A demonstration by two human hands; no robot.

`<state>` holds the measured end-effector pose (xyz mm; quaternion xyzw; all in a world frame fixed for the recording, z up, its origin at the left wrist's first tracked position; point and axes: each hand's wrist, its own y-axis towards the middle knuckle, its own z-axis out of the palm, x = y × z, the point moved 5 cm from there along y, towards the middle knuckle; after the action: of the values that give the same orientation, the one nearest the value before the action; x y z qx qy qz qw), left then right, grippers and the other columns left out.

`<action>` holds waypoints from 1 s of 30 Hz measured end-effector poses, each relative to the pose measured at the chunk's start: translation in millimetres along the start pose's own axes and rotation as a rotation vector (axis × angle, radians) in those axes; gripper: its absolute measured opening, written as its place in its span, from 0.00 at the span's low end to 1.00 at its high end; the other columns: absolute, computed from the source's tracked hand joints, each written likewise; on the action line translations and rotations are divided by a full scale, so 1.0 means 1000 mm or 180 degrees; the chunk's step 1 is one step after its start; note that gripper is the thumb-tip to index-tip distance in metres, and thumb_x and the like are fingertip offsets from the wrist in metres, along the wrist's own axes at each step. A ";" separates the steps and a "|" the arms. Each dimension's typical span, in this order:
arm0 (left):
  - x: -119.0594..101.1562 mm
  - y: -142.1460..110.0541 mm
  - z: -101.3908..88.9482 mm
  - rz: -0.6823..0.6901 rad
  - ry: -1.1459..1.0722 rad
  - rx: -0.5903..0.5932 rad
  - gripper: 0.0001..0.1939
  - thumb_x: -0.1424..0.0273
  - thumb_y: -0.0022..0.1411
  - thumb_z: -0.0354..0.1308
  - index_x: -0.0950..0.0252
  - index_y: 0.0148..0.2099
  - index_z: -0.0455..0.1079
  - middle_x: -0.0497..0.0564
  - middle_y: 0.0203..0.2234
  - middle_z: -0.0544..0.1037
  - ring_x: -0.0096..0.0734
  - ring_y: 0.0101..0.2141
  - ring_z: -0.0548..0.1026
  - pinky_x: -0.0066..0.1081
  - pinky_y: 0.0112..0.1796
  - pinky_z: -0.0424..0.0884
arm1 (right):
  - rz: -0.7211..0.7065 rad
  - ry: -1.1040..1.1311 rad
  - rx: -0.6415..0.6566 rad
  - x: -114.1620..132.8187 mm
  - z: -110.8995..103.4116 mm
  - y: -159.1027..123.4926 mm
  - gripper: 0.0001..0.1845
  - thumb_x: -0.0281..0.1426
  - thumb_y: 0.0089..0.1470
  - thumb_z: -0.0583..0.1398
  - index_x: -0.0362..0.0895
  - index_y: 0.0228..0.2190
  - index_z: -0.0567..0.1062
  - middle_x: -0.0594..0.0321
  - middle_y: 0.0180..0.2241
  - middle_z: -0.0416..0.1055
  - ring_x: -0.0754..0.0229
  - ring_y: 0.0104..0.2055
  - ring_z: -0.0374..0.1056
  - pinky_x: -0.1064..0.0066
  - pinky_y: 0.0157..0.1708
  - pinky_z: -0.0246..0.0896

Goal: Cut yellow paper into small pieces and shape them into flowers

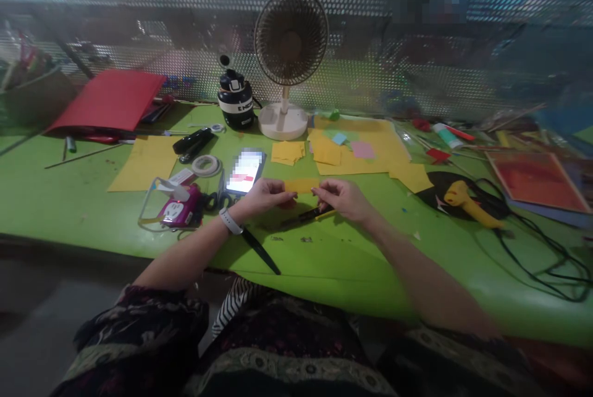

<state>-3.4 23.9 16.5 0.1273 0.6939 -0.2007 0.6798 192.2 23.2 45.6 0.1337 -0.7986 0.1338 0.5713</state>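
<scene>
Both my hands hold a small yellow paper strip (301,184) just above the green table (83,199). My left hand (265,196) pinches the strip's left end, fingers closed. My right hand (341,197) pinches its right end, fingers closed too. A dark pen or cutter (311,214) lies on the table just under my right hand. A phone (244,171) with a lit screen lies just behind my left hand. A white watch with a dark strap (231,221) is on my left wrist.
A small desk fan (290,57) stands at the back by a dark jar (236,100). Yellow sheets (143,162) and small paper squares (287,152) lie around. A tape roll (206,165), a stapler (194,142), a red folder (109,100) at left. A yellow glue gun (467,199) with cables at right.
</scene>
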 end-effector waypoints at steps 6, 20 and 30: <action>-0.003 0.002 -0.016 0.0087 -0.0215 -0.0402 0.20 0.58 0.53 0.68 0.72 0.39 0.77 0.58 0.31 0.83 0.31 0.29 0.81 0.34 0.37 0.78 | 0.0091 0.0426 -0.0506 0.001 -0.025 0.007 0.24 0.50 0.42 0.70 0.43 0.25 0.73 0.64 0.22 0.73 0.65 0.22 0.70 0.71 0.27 0.70; 0.000 -0.003 0.003 -0.0093 -0.1138 -0.0527 0.16 0.60 0.54 0.68 0.69 0.33 0.74 0.49 0.27 0.79 0.25 0.30 0.78 0.31 0.40 0.75 | 0.0363 0.0732 0.0273 0.007 0.042 -0.021 0.10 0.38 0.55 0.65 0.44 0.30 0.77 0.59 0.30 0.78 0.62 0.29 0.74 0.65 0.33 0.74; 0.012 -0.001 0.003 -0.0601 -0.1364 -0.0175 0.12 0.66 0.55 0.69 0.69 0.32 0.71 0.47 0.23 0.75 0.18 0.23 0.72 0.23 0.31 0.74 | -0.1061 -0.1017 -0.0300 0.029 0.012 -0.019 0.14 0.28 0.53 0.61 0.49 0.43 0.76 0.57 0.43 0.73 0.52 0.46 0.70 0.54 0.47 0.72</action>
<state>-1.9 21.1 5.1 -0.0022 0.5477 -0.2668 0.7930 179.6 -0.5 70.7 0.2564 -0.8511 -0.0227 0.4575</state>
